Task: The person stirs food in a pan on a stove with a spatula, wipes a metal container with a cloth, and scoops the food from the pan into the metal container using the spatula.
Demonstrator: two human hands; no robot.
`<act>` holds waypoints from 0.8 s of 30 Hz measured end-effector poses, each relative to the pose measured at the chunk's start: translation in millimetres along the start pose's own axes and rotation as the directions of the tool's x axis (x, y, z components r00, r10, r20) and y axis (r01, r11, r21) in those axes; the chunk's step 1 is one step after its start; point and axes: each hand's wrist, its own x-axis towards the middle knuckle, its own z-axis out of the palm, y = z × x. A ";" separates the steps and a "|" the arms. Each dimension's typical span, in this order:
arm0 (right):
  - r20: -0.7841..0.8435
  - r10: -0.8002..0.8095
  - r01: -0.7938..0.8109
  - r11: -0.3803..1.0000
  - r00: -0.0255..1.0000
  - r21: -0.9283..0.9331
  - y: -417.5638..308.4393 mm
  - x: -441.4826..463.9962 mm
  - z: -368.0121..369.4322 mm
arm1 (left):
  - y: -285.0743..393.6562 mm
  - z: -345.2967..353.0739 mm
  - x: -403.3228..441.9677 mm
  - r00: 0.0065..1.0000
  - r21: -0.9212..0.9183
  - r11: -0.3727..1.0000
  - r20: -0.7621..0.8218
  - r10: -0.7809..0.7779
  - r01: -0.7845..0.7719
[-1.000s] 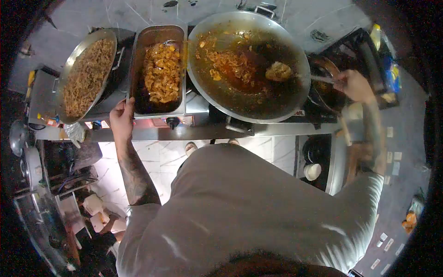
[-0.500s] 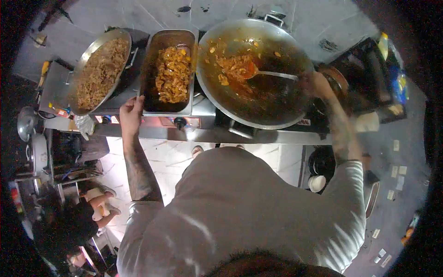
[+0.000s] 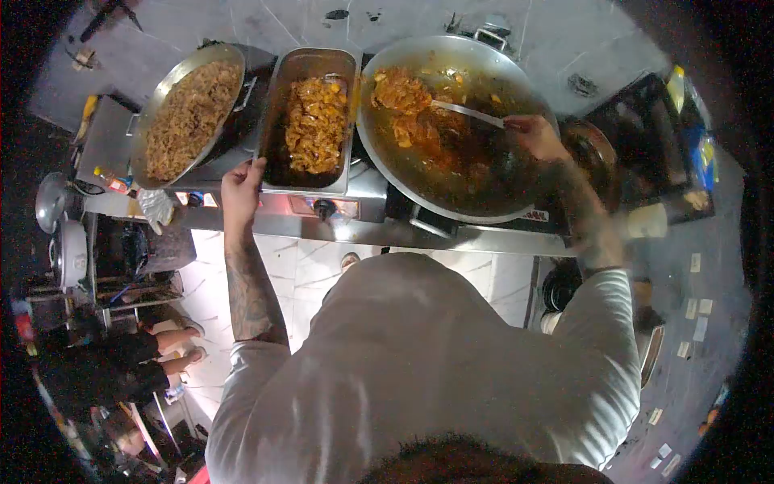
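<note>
My right hand [image 3: 534,137] is closed around the handle of a metal ladle [image 3: 472,113] over the large wok [image 3: 451,211]. Saucy chopped meat [image 3: 403,90] is heaped at the ladle's far end, which it hides, near the wok's left wall. More meat and reddish oil lie below it in the wok. My left hand [image 3: 243,189] pinches the near left corner of a deep rectangular steel pan [image 3: 270,105]. Inside that pan sits a mound of glossy cooked meat [image 3: 316,125], with dark sauce at the near end.
Left of the pan, a tilted wide metal pan [image 3: 165,85] holds brown shredded food. A glove [image 3: 157,208] hangs off the counter's front edge near a small bottle [image 3: 113,181]. Stove knobs [image 3: 324,210] line the front. Another person [image 3: 121,359] is at the lower left, near shelving.
The ladle has moved left and away from me within the wok, and a heap of meat now shows at its end. My left hand stays on the pan's corner.
</note>
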 end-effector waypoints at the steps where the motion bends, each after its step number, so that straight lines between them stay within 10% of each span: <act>1: 0.000 0.004 -0.004 1.000 1.000 -0.001 -24.6 -6.5 -6.6 | 1.2 -0.1 0.1 1.000 -0.001 1.000 0.004 -0.002 0.002; 7: -0.059 0.149 -0.142 0.983 0.987 0.113 -41.7 -32.8 -40.3 | 1.1 -0.1 1.1 0.999 -0.003 1.000 0.044 0.011 -0.011; 14: -0.011 0.104 -0.103 0.961 0.994 -0.255 7.9 -49.0 -44.5 | 8.9 0.2 -2.7 0.999 0.080 0.996 -0.036 -0.028 0.031; 24: 0.021 0.043 -0.039 0.989 0.999 -0.139 -145.2 1.5 -70.7 | -6.0 -6.7 5.3 0.999 0.039 0.999 0.037 0.019 -0.020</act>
